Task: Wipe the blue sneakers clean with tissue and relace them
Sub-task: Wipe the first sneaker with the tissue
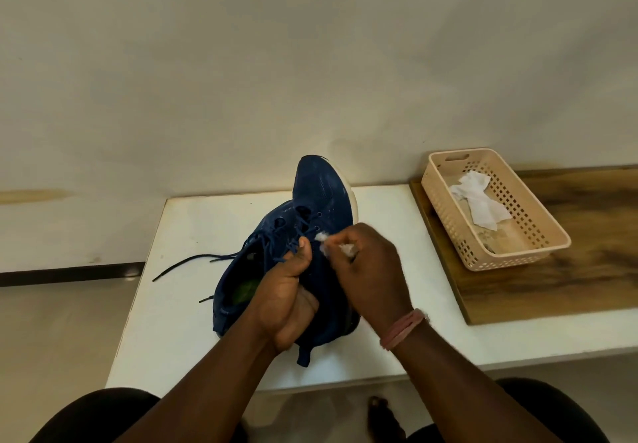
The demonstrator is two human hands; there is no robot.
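Left hand: the left hand [286, 290] grips the blue sneaker [303, 235] at centre frame, fingers curled round its side, thumb lying on the laces [276, 239].
Right hand: the right hand [369, 270] is closed round a small wad of white tissue [340, 247], pressed against the sneaker's upper just beside the eyelets; a pink band [404, 330] circles the wrist.
Sneaker: tilted with its toe raised toward the top of the frame, heel low near the hands, white sole edge on its right side; the opening shows a green insole.
Laces: loose, two dark ends trailing to the left over the white table [179, 304].
Table: white, at centre frame.
Board: a wooden board [552, 287] lies at right.
Basket: a beige perforated basket [538, 235] stands on the board, upper right, well apart from the sneaker, holding a crumpled white tissue sheet [480, 201].
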